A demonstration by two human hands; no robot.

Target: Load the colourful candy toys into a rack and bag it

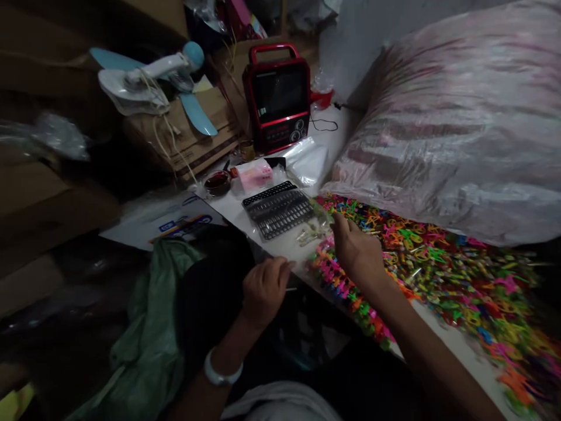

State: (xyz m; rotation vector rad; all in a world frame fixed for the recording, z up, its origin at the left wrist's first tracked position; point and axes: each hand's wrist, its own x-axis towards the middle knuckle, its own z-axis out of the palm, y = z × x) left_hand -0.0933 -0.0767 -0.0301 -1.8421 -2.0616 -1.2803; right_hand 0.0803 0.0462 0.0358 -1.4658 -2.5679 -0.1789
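A thin pale pin (pixel 291 289) is pinched at the closed fingertips of the left hand (pixel 263 287), its tip jutting rightward. It is judged light, stiff and easily dropped (best gripped mid-shaft). The right hand (pixel 356 248) reaches, fingers loosely together, to the edge of the heap of small coloured plastic pieces (pixel 438 263), beside the black perforated tray (pixel 279 209); no piece is seen held.

White tabletop (pixel 456 345) — bearing a heap of coloured plastic pieces (pixel 442 263), black perforated tray (pixel 279 209), pink packet (pixel 255 175), red portable set (pixel 277 96).
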